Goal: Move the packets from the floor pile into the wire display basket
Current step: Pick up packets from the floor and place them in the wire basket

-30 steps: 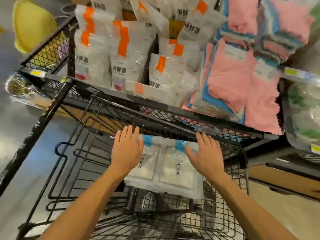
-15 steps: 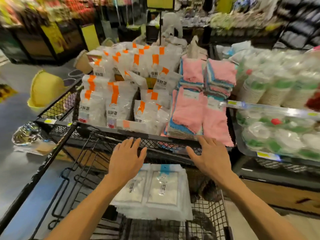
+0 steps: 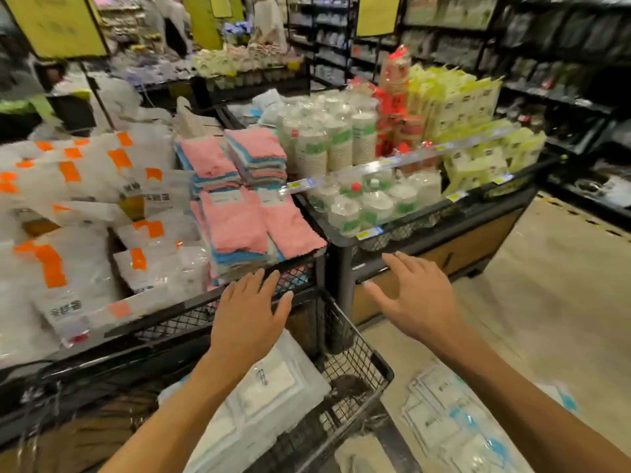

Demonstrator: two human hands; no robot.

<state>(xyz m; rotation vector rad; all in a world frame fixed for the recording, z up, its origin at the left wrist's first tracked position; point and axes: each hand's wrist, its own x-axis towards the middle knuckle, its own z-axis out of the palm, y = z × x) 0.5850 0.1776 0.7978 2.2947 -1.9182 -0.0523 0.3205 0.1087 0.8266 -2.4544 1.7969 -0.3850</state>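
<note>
White packets with blue labels (image 3: pixel 269 401) lie stacked flat in the black wire display basket (image 3: pixel 358 367) at the bottom centre. A loose pile of the same packets (image 3: pixel 454 425) lies on the beige floor to the basket's right. My left hand (image 3: pixel 251 319) hovers with straight fingers above the packets in the basket, near the basket's far rim. My right hand (image 3: pixel 415 298) is spread open in the air to the right of the basket, above the floor. Neither hand holds anything.
Behind the basket a black mesh display bin holds white bags with orange labels (image 3: pixel 68 254) and pink cloth stacks (image 3: pixel 239 216). To the right stands a second bin with wrapped cup stacks (image 3: pixel 341 145), small bottles (image 3: pixel 368 203) and yellow-green packs (image 3: pixel 474 107). People stand at the far shelves.
The view has swung up and to the right, bringing the floor pile into sight. Both hands have lifted off the packets in the basket, and my right hand has moved right, outside the basket.
</note>
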